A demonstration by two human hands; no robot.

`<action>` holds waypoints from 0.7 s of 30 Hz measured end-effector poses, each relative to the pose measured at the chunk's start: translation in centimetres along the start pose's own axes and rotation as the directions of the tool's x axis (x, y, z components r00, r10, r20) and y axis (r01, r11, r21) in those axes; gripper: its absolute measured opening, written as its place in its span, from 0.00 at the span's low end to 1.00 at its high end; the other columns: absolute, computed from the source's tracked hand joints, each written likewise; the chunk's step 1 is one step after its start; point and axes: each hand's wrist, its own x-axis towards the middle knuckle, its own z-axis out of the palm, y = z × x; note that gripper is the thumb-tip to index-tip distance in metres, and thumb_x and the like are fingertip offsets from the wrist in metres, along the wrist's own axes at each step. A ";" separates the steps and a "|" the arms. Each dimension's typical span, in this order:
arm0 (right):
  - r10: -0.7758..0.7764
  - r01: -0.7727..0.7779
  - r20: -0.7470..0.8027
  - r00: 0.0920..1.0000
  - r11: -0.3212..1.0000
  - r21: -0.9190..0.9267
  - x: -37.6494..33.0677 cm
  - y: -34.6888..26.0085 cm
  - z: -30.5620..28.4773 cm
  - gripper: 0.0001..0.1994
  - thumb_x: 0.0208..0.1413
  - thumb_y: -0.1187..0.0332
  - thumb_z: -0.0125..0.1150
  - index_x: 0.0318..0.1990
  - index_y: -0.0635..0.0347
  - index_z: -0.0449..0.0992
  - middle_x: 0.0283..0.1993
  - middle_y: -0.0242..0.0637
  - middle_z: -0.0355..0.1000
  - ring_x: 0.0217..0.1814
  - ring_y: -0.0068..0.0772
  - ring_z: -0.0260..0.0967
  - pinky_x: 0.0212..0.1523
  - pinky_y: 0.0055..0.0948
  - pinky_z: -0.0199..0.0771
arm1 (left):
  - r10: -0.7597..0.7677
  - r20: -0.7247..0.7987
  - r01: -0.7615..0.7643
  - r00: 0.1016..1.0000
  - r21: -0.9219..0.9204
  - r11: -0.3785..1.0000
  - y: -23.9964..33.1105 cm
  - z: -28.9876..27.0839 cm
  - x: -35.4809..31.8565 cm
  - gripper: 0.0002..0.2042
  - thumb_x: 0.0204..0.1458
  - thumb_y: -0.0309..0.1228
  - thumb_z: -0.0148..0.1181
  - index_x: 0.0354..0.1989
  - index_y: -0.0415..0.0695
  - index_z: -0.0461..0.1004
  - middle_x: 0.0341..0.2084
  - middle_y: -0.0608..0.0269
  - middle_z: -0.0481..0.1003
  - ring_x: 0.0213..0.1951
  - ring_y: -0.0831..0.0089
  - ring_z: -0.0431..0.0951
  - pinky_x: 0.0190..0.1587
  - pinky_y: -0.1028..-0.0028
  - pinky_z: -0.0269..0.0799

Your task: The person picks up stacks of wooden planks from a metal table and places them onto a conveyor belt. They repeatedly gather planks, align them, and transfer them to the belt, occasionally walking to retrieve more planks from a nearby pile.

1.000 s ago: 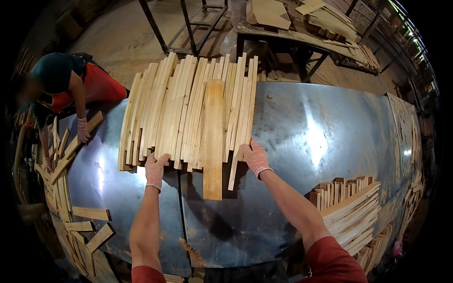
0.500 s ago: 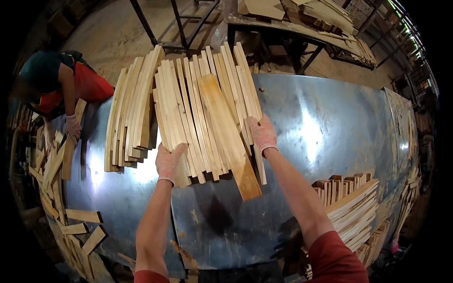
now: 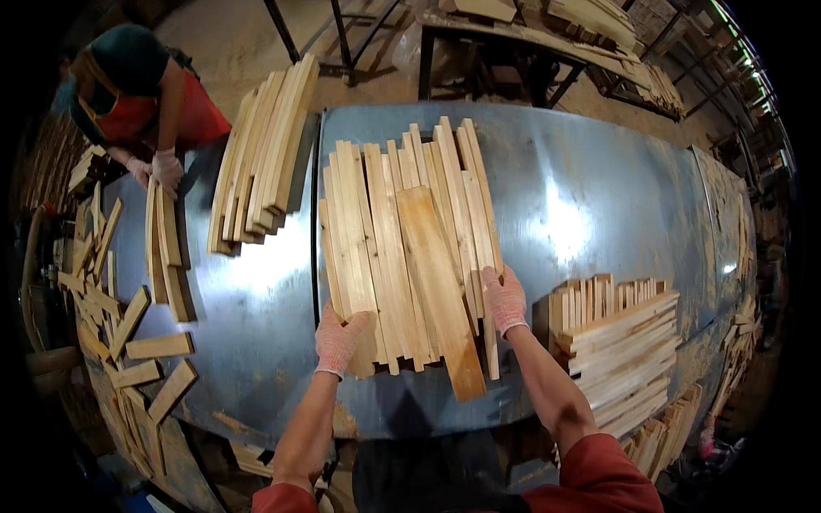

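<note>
A bundle of pale wooden slats (image 3: 402, 248) lies flat on the shiny metal table (image 3: 599, 197), with one wider, darker board (image 3: 440, 291) on top sticking out toward me. My left hand (image 3: 339, 338), in a pinkish work glove, grips the near left end of the bundle. The gloved right hand (image 3: 503, 299) presses against the bundle's near right side. Both hands squeeze the slats together from either side.
A second slat pile (image 3: 261, 162) lies to the left. A neat stack of slats (image 3: 620, 342) sits at my right. Loose short pieces (image 3: 141, 342) litter the left edge. Another person in a red top (image 3: 137, 94) handles slats at the far left. Benches with wood stand behind.
My hands have slid the gripped bundle to the right and nearer, splitting it off from the left pile. The slats are now pressed closer together.
</note>
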 end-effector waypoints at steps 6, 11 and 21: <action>0.127 -0.126 0.063 0.990 0.992 -0.012 -12.4 11.4 -1.9 0.31 0.70 0.41 0.55 0.65 0.59 0.78 0.59 0.53 0.81 0.61 0.57 0.78 0.64 0.44 0.74 | -0.018 0.088 0.017 0.996 0.007 1.000 -8.7 -1.9 -11.6 0.32 0.58 0.48 0.69 0.67 0.44 0.75 0.52 0.48 0.84 0.51 0.51 0.85 0.56 0.58 0.79; 0.103 -0.095 0.198 0.975 0.994 -0.052 -20.1 17.0 -4.8 0.30 0.71 0.42 0.54 0.63 0.60 0.80 0.58 0.53 0.82 0.61 0.57 0.78 0.64 0.44 0.74 | 0.133 0.269 -0.244 0.954 0.437 0.866 -15.6 -5.9 -16.3 0.36 0.58 0.57 0.66 0.70 0.49 0.75 0.65 0.49 0.77 0.65 0.44 0.74 0.68 0.49 0.67; -0.117 0.121 -0.029 0.993 0.964 0.235 -18.0 19.3 -1.3 0.33 0.70 0.60 0.63 0.78 0.65 0.64 0.76 0.51 0.69 0.78 0.48 0.65 0.78 0.38 0.62 | 0.333 0.134 -0.357 0.933 0.440 0.824 -19.9 -1.5 -10.4 0.43 0.67 0.55 0.56 0.83 0.40 0.52 0.82 0.35 0.46 0.83 0.40 0.39 0.83 0.47 0.26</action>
